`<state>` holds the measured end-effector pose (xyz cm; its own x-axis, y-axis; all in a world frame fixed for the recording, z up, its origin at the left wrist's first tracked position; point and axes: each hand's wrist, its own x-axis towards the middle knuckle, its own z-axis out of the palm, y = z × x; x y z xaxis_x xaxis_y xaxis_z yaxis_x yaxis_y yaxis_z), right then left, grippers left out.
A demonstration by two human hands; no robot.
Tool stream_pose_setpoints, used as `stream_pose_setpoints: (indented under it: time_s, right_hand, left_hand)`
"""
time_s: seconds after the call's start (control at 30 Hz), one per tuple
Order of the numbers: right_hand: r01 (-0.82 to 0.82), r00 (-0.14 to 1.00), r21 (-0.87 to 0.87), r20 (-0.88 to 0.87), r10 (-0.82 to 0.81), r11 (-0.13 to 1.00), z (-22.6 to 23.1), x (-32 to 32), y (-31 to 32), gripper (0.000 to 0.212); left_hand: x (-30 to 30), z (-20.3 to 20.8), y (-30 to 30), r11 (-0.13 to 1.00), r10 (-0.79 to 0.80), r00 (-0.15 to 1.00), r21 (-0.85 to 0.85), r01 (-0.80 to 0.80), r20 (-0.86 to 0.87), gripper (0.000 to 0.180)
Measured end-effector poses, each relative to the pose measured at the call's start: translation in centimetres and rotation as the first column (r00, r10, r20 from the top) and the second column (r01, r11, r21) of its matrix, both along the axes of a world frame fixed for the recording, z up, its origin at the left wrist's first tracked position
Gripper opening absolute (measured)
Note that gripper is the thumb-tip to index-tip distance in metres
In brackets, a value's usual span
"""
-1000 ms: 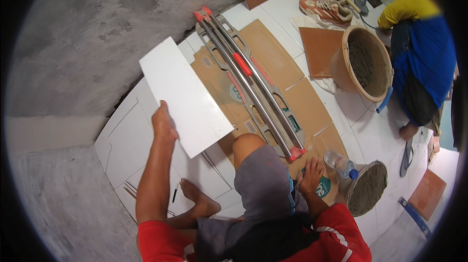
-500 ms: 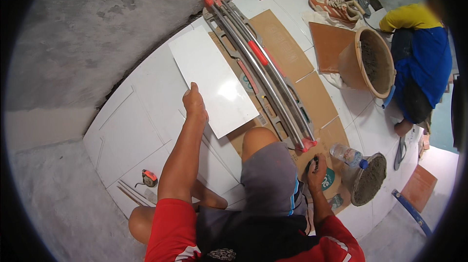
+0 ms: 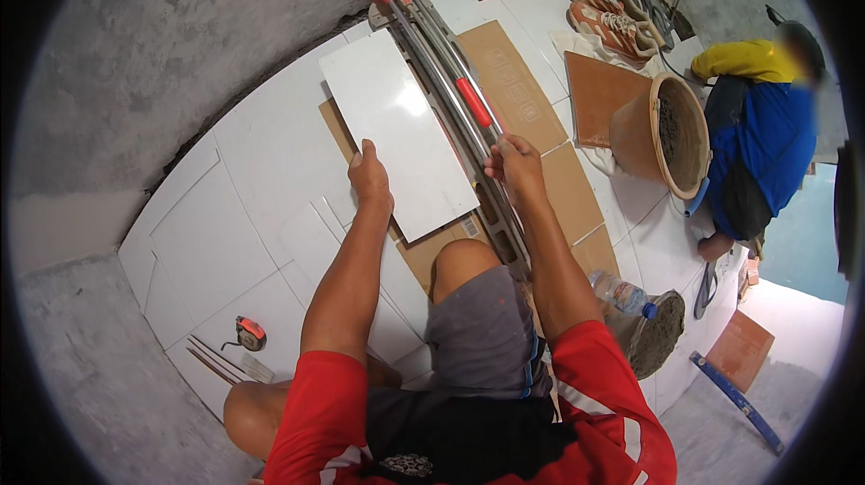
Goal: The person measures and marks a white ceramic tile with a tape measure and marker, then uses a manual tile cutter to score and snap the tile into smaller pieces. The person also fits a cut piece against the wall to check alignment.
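A glossy white rectangular tile (image 3: 396,133) lies partly over the manual tile cutter (image 3: 448,93), a tool with twin metal rails, red ends and a red grip. My left hand (image 3: 370,180) is closed on the tile's near-left edge, thumb on top. Over the cutter's rails, just right of the tile, my right hand (image 3: 516,165) has its fingers bent together. Whether they touch the rail or pinch some small thing is hidden. Flattened brown cardboard (image 3: 512,79) lies beneath the cutter.
Right of the cutter stand a large mortar bucket (image 3: 635,129), a smaller mortar bucket (image 3: 660,336) and a water bottle (image 3: 622,294). A co-worker (image 3: 766,124) crouches beyond. A tape measure (image 3: 250,334) lies at left, shoes (image 3: 613,21) at the back, a blue spirit level (image 3: 739,402) at right.
My right hand has come up from the cardboard by the small bucket to the cutter's rails. The tile has shifted slightly right and nearer the rails, still in my left hand.
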<state>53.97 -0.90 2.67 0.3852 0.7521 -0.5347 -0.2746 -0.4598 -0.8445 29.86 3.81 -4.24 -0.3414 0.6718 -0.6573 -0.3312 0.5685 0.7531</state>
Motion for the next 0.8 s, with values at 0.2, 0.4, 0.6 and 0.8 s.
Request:
stream_pose_setpoints:
  time_s: [0.2,0.4,0.6,0.8]
  right_hand:
    - [-0.053,0.995,-0.053,-0.088,0.048,0.997,0.7,-1.6,3.7,0.026]
    - [0.174,0.974,0.03,-0.154,-0.167,0.984,0.3,-2.0,5.0,0.017]
    - [0.088,0.987,0.23,-0.154,-0.053,0.969,5.9,-2.0,6.1,0.023]
    - [-0.071,0.994,0.387,-0.052,0.098,0.919,11.7,-1.9,9.1,0.034]
  left_hand:
    - [-0.1,0.0,-0.2,1.0,0.012,1.0,-0.017,-0.012,0.008,0.077]
    - [0.7,0.6,-0.2,0.999,-0.016,0.999,-0.051,0.014,-0.04,0.076]
    - [2.4,0.8,0.4,0.994,-0.057,0.991,-0.101,0.044,-0.124,0.069]
    - [4.8,1.2,1.3,0.997,-0.052,0.997,-0.067,0.048,-0.055,0.067]
